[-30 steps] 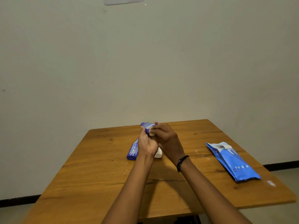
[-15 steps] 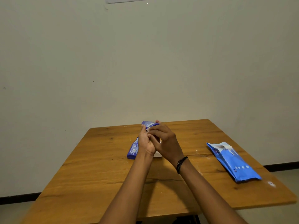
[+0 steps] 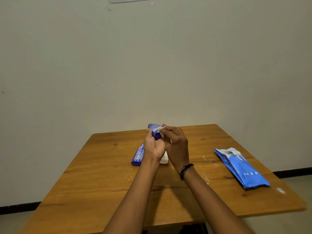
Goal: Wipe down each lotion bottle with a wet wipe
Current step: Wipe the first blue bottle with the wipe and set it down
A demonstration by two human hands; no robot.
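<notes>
Above the middle of the wooden table (image 3: 104, 181), my left hand (image 3: 154, 146) grips a dark blue lotion bottle (image 3: 155, 130), held tilted with one end up. My right hand (image 3: 175, 146) pinches a white wet wipe (image 3: 162, 130) against the bottle's right side. A second blue lotion bottle (image 3: 138, 155) lies flat on the table just left of my left wrist. A white object (image 3: 164, 159) lies on the table behind my hands, mostly hidden.
A blue pack of wet wipes (image 3: 241, 168) with its flap peeled open lies on the right side of the table. A small white disc (image 3: 280, 190) sits near the right edge. A plain wall stands right behind the table.
The held bottle has risen a little and more of it shows above my left hand. My right hand with the wipe has shifted up along the bottle's right side.
</notes>
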